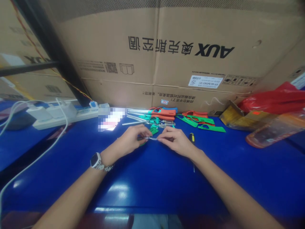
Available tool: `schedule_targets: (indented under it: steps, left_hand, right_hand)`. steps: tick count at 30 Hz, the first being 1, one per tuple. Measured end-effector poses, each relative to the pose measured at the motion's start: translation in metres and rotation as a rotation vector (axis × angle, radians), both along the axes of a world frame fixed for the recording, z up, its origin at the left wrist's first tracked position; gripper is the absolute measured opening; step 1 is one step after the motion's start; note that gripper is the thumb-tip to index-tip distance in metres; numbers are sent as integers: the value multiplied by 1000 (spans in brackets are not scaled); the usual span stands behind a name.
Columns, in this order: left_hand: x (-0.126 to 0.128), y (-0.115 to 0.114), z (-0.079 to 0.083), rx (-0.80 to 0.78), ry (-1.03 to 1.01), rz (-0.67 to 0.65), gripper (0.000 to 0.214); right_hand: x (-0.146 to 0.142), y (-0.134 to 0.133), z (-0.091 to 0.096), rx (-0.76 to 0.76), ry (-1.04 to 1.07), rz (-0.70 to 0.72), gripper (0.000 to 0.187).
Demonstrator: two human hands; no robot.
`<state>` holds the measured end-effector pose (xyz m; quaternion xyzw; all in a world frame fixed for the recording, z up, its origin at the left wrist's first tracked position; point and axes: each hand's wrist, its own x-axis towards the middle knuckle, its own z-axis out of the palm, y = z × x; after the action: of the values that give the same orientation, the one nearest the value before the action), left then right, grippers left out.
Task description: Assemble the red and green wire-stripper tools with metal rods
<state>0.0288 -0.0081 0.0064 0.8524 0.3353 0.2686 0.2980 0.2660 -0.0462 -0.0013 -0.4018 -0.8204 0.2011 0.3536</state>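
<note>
Nearest the front edge of the blue tabletop (152,190), both forearms reach in, the left one wearing a wristwatch (96,160). Toward the middle of the tabletop the left hand (130,140) and right hand (175,140) meet around a thin metal rod (152,138), held just above the surface. The left fingers are curled tight around its darker end, and the right fingers pinch the other end. A kink shows in the bare span between them.

A piece this slim is probably best worked with a firm left grip as the anchor and small, controlled moves from the right fingertips. Staying low over the tabletop should help, since a slip could send the rod into the clutter behind.

A yellow-and-black screwdriver (192,137) lies just beside the right hand. Behind the hands is a heap of orange and green handled tools (162,114), with flat green pieces (202,122) to its right. A white power strip (57,114) sits toward the far left corner and a red plastic bag (274,100) toward the far right. A large cardboard box (166,63) stands along the back edge.
</note>
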Motion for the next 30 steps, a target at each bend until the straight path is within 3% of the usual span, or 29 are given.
schedule_targets:
  steps: [10, 15, 30]
  left_hand:
    - [1, -1, -2, 109, 61, -41, 13]
    - [0, 1, -3, 96, 61, -36, 11]
    - [0, 1, -3, 36, 49, -27, 12]
  right_hand:
    - [-13, -5, -4, -9, 10, -36, 13]
    - [-13, -5, -4, -28, -20, -88, 26]
    - [-14, -3, -3, -81, -70, -87, 8]
